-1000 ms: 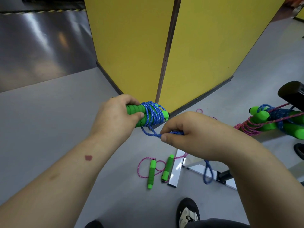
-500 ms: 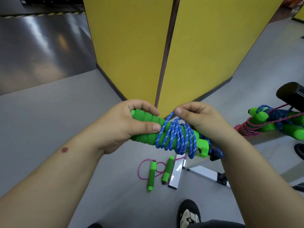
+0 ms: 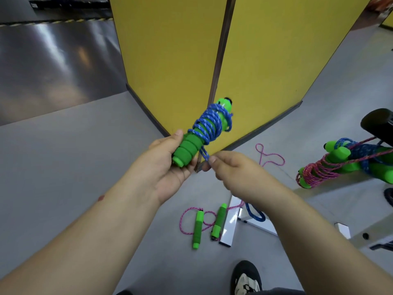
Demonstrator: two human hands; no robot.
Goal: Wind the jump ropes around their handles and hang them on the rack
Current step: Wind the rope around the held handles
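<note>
- My left hand (image 3: 170,165) grips the lower end of the paired green foam handles (image 3: 189,145), fingers curled round them; the handles tilt up and away toward the yellow partition (image 3: 170,60).
- The blue rope (image 3: 209,124) sits in crossed coils round the upper half of the handles; the lower foam is bare.
- My right hand (image 3: 231,169) pinches the free strand just below the coils, thumb and forefinger closed on it. The remaining tail (image 3: 254,213) hangs in a loop under my right forearm.
- Judged step: laying on the last turns. I would keep the strand taut from the pinch, guide each turn beside the previous one toward the bare foam, and hold the left grip low so the fingers do not get wound in.
- Risk, as I judge it: slack at the pinch would let the crossed coils slide off the top end.
- Wound bundles (image 3: 340,165), pink and blue, rest at the right near a black bar; whether this is the rack I cannot tell.
- A pink rope (image 3: 191,220) with two green handles lies unwound on the floor (image 3: 63,167) below my hands.
</note>
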